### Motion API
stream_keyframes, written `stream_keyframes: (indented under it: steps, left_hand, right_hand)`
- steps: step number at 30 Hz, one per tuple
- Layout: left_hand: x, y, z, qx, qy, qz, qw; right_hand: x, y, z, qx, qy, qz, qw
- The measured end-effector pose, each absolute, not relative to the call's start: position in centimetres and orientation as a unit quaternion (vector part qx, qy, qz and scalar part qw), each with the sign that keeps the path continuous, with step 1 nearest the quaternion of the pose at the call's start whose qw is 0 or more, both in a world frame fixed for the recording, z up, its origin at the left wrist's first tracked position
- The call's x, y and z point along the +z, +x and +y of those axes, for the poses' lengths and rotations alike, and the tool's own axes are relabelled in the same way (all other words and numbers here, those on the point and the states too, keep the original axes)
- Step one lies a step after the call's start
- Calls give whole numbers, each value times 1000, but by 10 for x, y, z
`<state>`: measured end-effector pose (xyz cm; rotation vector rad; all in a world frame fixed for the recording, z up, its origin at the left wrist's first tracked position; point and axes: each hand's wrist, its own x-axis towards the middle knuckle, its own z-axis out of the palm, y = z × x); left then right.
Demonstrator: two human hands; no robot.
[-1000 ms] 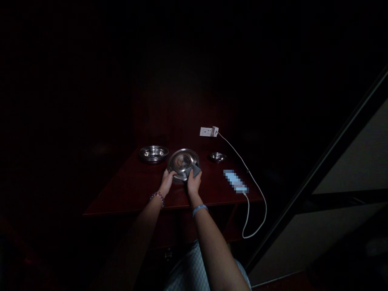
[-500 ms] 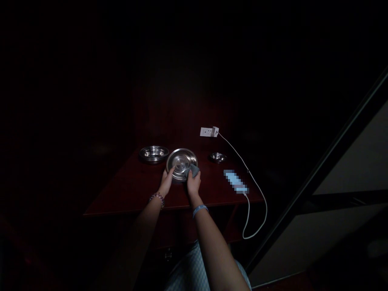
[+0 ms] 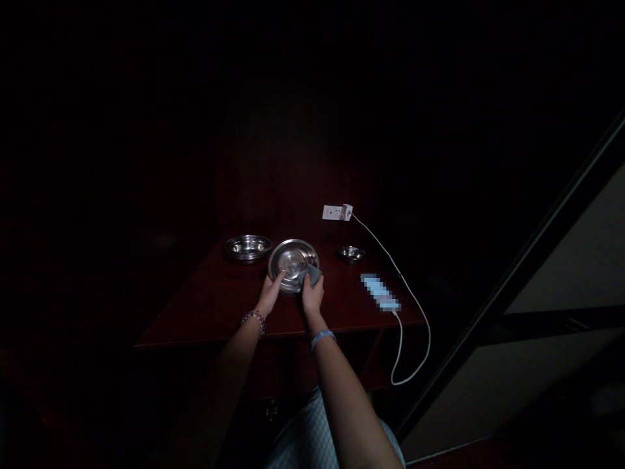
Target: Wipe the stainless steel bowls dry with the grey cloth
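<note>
Bare hands with bowl and cloth. The steel bowl (image 3: 291, 256) lies at the centre of the frame, over the table (image 3: 195, 319), its hollow tilted towards the person. The left hand (image 3: 268, 295) grips its lower-left rim, thumb laid inside; the right hand (image 3: 312, 297) pinches a grey cloth (image 3: 314, 276) against the lower-right rim. A stack (image 3: 247, 257) of bowls stands just left; a small bowl (image 3: 351, 254) sits apart at right.

For good wiping, I judge, the left grip should be firm and the cloth pressed flat to the metal, with the bowl turned a little at a time so that no stretch is missed; smooth steel may slip under a slack thumb.

Hidden are the fingers beneath the bowl, and its underside; from where I stand, its lowest edge perhaps clears the table. The phone (image 3: 379, 292), right of centre, is pixelated. The left forearm (image 3: 232, 365) fades into darkness; the bottom edge cuts off the right forearm (image 3: 349, 391).
</note>
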<state>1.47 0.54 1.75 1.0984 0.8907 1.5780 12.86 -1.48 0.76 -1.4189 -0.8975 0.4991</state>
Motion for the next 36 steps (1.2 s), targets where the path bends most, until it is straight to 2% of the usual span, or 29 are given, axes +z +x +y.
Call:
stream_keyframes:
  steps: [25, 36]
  left_hand:
    - [13, 16, 12, 659, 440, 370, 485]
    - [11, 15, 18, 689, 423, 385, 446]
  right_hand:
    - [9, 128, -14, 214, -645, -419, 602]
    - [8, 127, -14, 227, -640, -430, 594]
